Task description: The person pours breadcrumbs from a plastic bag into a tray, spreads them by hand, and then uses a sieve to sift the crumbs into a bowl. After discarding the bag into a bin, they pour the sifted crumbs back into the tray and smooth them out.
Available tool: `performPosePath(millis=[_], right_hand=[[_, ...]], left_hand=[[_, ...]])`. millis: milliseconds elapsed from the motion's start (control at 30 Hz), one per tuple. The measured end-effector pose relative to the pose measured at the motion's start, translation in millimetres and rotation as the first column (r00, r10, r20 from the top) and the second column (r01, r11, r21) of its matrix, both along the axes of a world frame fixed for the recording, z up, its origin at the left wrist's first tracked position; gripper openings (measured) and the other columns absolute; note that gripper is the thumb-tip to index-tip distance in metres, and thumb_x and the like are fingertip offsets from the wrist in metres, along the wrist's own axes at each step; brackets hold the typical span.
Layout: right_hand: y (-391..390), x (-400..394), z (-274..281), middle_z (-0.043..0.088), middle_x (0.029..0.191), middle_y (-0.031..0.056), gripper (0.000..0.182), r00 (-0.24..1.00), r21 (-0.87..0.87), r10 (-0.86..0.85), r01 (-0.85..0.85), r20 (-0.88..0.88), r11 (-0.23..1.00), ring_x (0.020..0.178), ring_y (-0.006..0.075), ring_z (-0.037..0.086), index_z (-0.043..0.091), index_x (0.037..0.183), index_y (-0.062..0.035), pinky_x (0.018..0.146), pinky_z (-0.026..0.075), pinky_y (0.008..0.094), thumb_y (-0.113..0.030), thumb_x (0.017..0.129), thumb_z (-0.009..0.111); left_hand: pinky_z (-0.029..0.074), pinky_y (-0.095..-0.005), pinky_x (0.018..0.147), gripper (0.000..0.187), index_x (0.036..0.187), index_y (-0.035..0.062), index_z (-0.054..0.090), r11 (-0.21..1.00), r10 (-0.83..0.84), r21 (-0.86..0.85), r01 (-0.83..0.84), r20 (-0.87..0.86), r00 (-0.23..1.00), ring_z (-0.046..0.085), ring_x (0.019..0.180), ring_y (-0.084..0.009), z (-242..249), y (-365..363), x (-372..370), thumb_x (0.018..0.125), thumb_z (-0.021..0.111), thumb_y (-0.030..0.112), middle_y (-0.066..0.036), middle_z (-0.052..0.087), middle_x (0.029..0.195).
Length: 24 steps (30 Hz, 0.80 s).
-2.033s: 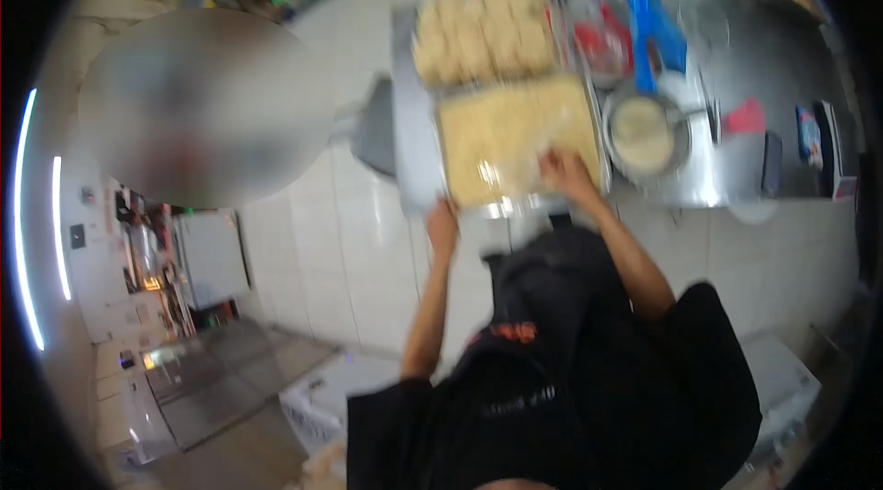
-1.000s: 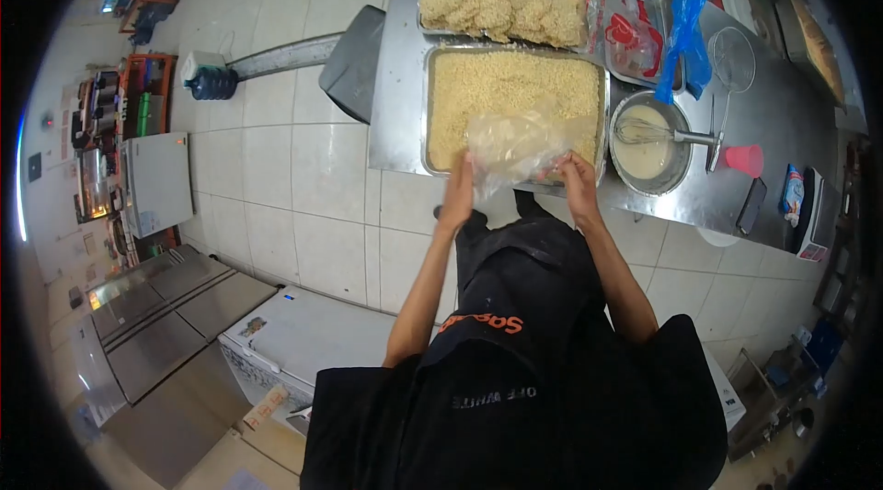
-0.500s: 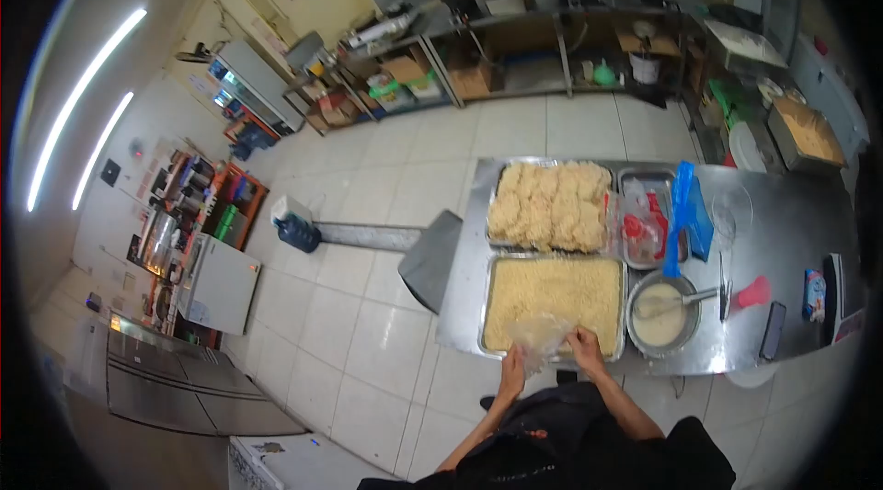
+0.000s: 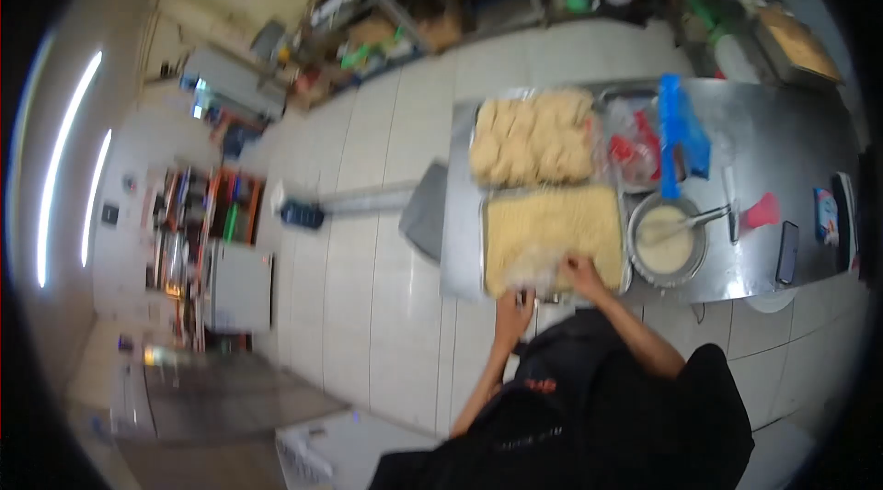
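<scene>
A clear plastic bag (image 4: 535, 267) is stretched between my two hands over the near edge of a tray of pale crumbs (image 4: 552, 219). My left hand (image 4: 513, 310) is closed on the bag's left side, just at the tray's front rim. On the opposite side, my right hand (image 4: 581, 275) pinches the bag above the crumbs. Behind this tray lies a second tray heaped with crumb-coated pieces (image 4: 532, 136). To the right stands a metal bowl of pale batter (image 4: 666, 242) with a whisk (image 4: 694, 220) in it. The view is blurred by motion.
On the steel table (image 4: 773, 136) are a tray with red-marked plastic bags (image 4: 635, 150), a blue plastic bag (image 4: 679, 136), a pink cup (image 4: 762, 211) and a phone (image 4: 787, 253). A grey dustpan-like panel (image 4: 425, 214) is left of the table. Shelving (image 4: 478, 3) lines the back.
My view has tilted, so the table and trays appear higher in the picture. Both hands still hold the clear bag at the front of the crumb tray.
</scene>
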State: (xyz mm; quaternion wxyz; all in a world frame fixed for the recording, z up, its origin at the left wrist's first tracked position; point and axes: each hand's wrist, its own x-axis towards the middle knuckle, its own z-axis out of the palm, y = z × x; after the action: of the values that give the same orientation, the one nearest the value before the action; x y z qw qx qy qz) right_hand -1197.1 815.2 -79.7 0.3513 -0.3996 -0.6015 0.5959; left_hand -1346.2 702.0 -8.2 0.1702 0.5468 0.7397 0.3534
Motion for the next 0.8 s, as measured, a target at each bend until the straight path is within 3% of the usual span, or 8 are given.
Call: performPosePath(millis=[100,133,200,300,367,500,600,800], right_hand=[[12.5,-16.5,-7.4,0.063,0.066,0.0059,0.017,0.996,-0.029,0.057,-0.059,-0.073,0.998,0.060,0.0124,0.058,0.058,0.073,-0.0009,0.056,0.045,0.0301,-0.012,0.086,0.056],[13.2,-9.8,22.1,0.060,0.059,0.0077,0.023,0.992,-0.228,0.115,-0.102,0.046,0.968,0.055,0.0137,0.057,0.057,0.071,-0.0003,0.051,0.043,0.0331,-0.017,0.088,0.056],[8.6,-2.2,40.0,0.049,0.050,0.0097,0.040,0.956,0.087,0.079,-0.108,0.284,0.990,0.046,0.0105,0.041,0.052,0.068,0.0016,0.044,0.034,0.0314,-0.032,0.088,0.060],[-12.8,-16.6,75.2,0.040,0.045,0.0027,0.041,0.971,-0.076,0.238,-0.235,0.033,0.969,0.043,0.0110,0.036,0.052,0.067,-0.0043,0.044,0.029,0.0294,-0.040,0.082,0.066],[-15.5,-26.4,110.4,0.040,0.045,0.0022,0.039,0.930,0.031,0.325,-0.335,0.174,0.942,0.043,0.0123,0.037,0.052,0.068,-0.0045,0.044,0.030,0.0296,-0.038,0.081,0.067],[-4.8,-31.8,87.8,0.040,0.045,0.0030,0.030,0.920,0.122,0.327,-0.358,0.216,0.926,0.042,0.0148,0.038,0.052,0.070,-0.0041,0.044,0.031,0.0302,-0.028,0.080,0.067],[-5.9,-20.4,70.4,0.040,0.045,0.0041,0.022,0.971,0.085,0.205,-0.216,0.120,0.973,0.042,0.0132,0.038,0.051,0.070,-0.0028,0.044,0.031,0.0301,-0.017,0.080,0.065],[-9.4,-14.2,83.2,0.046,0.050,0.0001,0.022,0.979,-0.021,0.172,-0.171,0.107,0.985,0.046,0.0044,0.036,0.055,0.070,-0.0009,0.043,0.028,0.0243,-0.014,0.086,0.060]], left_hand=[[0.042,-0.0350,0.051,0.022,0.082,-0.0049,0.057,0.989,0.144,-0.061,-0.132,0.310,0.940,0.056,0.056,-0.0238,-22.5,-2.1,-25.5,0.090,0.054,0.016,-0.017,0.061,0.070],[0.042,-0.0353,0.052,0.023,0.081,-0.0046,0.057,0.980,0.200,-0.039,-0.197,0.229,0.953,0.056,0.057,-0.0228,-36.7,-6.6,-34.9,0.090,0.053,0.016,-0.017,0.061,0.070],[0.043,-0.0363,0.053,0.023,0.081,-0.0043,0.057,0.969,0.246,-0.075,-0.234,0.270,0.931,0.057,0.058,-0.0255,-15.0,-5.9,-37.5,0.090,0.053,0.016,-0.018,0.061,0.071],[0.045,-0.0303,0.054,0.022,0.084,-0.0064,0.057,0.991,0.115,-0.074,-0.110,0.057,0.992,0.057,0.059,-0.0190,-0.7,-8.0,-43.7,0.090,0.054,0.014,-0.014,0.059,0.070],[0.047,-0.0306,0.057,0.018,0.088,-0.0052,0.057,0.986,-0.105,-0.141,0.087,-0.124,0.987,0.058,0.062,-0.0218,15.5,-8.3,-39.8,0.089,0.056,0.013,-0.016,0.059,0.073],[0.046,-0.0292,0.058,0.013,0.090,-0.0007,0.056,0.979,-0.163,-0.091,0.185,0.204,0.965,0.057,0.062,-0.0203,24.4,2.0,-38.4,0.088,0.058,0.012,-0.013,0.058,0.073],[0.043,-0.0298,0.054,0.014,0.089,-0.0017,0.055,0.981,0.128,-0.179,-0.078,0.293,0.948,0.055,0.061,-0.0155,25.0,1.9,-46.2,0.089,0.056,0.012,-0.014,0.058,0.067],[0.039,-0.0307,0.050,0.020,0.080,-0.0024,0.048,0.977,0.200,0.031,-0.211,0.202,0.959,0.049,0.055,-0.0142,5.3,7.5,-31.8,0.092,0.050,0.013,-0.011,0.053,0.061]])
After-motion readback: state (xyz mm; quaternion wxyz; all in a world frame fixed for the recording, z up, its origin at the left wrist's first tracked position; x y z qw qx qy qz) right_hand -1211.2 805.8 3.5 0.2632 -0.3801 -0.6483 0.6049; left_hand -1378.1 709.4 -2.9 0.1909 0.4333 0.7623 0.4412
